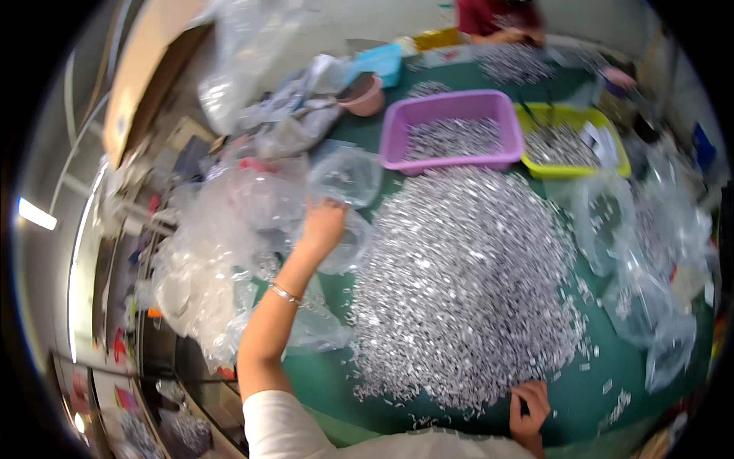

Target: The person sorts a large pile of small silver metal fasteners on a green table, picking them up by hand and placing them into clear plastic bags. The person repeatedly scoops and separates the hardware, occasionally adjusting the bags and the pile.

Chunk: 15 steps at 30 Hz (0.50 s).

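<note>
Here the left hand's (323,226) grip pinches a clear plastic bag (348,174).

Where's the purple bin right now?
The purple bin sits at the table's far side, beyond the silver pile, beside the yellow-green bin.

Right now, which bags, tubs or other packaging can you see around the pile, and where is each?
Clear plastic bag: under the left hand, crumpled, see-through.
Heap of clear bags: left of the silver pile.
Purple tub: behind the pile, rectangular, holds silver pieces.
Yellow-green tub: right of the purple one.
Clear bags: right edge, some holding pieces.
Cardboard box: top left, brown.
</note>
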{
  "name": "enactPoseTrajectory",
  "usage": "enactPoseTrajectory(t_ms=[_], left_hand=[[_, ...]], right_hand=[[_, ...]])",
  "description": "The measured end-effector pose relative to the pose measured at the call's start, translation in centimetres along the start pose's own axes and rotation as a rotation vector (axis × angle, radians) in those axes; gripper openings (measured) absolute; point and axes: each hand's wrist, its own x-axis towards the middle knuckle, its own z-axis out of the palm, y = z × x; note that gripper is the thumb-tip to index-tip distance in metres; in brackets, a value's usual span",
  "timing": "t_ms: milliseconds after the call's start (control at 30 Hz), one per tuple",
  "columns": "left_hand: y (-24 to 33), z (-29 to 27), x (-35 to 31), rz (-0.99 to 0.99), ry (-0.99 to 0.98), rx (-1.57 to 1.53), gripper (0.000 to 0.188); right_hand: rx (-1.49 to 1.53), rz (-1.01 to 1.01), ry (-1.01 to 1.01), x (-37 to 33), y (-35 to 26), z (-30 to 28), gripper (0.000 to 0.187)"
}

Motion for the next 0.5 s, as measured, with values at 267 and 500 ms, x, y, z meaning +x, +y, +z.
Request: enactPoseTrajectory(t_ms=[267,500], left_hand=[[2.3,-4.8,-2.5,0.063,0.131,-0.107,0.048],[10.3,-13.6,-12.9,0.255,0.160,-0.417,0.040]], right_hand=[[0.003,-0.085,0.058,0.6,-0.1,0.1,0.012],[-0.102,-0.102,0.007,-1.0,-0.7,-0.6,0.017]])
